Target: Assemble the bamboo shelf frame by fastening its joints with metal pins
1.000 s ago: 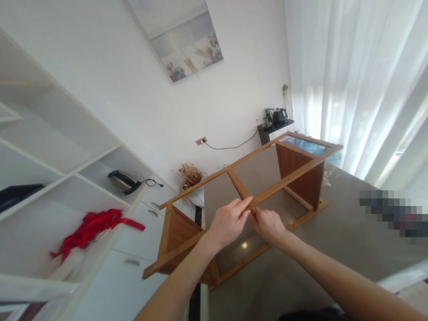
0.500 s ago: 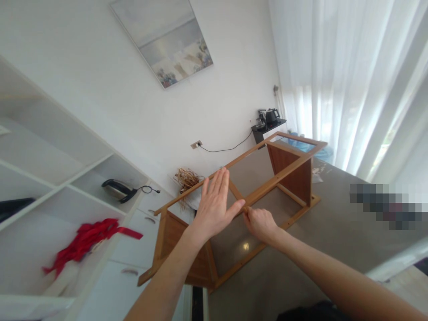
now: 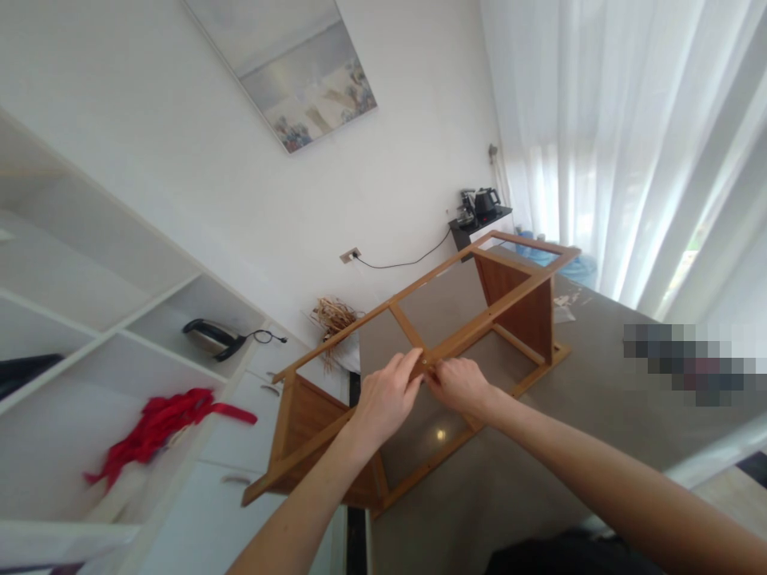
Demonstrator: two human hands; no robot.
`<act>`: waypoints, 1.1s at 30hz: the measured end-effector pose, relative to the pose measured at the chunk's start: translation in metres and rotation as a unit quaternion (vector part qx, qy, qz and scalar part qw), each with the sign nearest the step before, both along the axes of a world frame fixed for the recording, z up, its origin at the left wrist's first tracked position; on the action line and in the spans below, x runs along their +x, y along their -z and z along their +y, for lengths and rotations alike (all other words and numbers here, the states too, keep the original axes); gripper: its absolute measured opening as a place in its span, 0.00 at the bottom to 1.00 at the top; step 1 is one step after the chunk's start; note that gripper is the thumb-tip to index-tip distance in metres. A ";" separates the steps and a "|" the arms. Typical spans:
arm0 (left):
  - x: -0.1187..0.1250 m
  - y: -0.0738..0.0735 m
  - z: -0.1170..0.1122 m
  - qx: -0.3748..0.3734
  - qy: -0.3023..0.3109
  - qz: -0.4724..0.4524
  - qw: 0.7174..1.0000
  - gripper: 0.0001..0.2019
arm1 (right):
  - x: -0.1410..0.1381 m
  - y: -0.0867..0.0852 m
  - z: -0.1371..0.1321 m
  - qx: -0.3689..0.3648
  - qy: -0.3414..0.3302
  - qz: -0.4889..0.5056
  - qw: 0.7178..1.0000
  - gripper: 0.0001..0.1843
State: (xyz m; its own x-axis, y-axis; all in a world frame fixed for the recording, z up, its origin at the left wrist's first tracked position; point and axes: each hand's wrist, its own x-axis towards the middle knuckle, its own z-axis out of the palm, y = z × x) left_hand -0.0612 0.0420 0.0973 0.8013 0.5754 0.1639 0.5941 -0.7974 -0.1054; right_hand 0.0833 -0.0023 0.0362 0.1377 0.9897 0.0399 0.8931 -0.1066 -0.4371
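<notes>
A brown wooden shelf frame [image 3: 461, 341] lies on its side on the grey tabletop [image 3: 575, 399], with solid panels near both ends and thin crossbars between its rails. My left hand [image 3: 389, 395] is closed on the upper near rail at mid-length, its fingers bent over the wood and the thumb beneath. Just to its right, my right hand [image 3: 461, 387] is curled tight around the wood at the joint where a crossbar meets the rail. A small pale dot, perhaps a screw head, shows on the rail between them. The right fingertips are hidden.
White shelving [image 3: 156, 319] on the left holds an electric kettle [image 3: 212, 337] and red cloth [image 3: 161, 431]. Behind the frame are dried stalks [image 3: 335, 318] and a black coffee maker [image 3: 467, 209]. A blurred patch covers something at the tabletop's right; sheer curtains [image 3: 599, 144] hang beyond.
My left hand, flat and raised with fingers outstretched before, has come down and closed on the rail. My right hand stays at the joint. The view has shifted slightly.
</notes>
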 end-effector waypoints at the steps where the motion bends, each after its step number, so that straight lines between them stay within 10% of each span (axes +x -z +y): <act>1: 0.000 -0.003 0.003 0.008 0.009 0.003 1.000 0.19 | 0.001 -0.005 0.003 0.007 -0.001 -0.002 1.000 0.19; 12: 0.009 -0.046 0.061 0.126 -0.064 0.007 0.990 0.18 | -0.003 -0.054 0.054 0.088 0.003 -0.034 0.996 0.21; 28: -0.013 -0.062 0.084 0.121 -0.076 -0.033 0.989 0.17 | -0.025 -0.075 0.072 0.076 -0.019 -0.036 0.996 0.21; 33: -0.021 -0.047 0.076 0.129 -0.056 -0.057 0.988 0.18 | 0.011 -0.063 0.034 0.080 -0.069 -0.004 0.994 0.20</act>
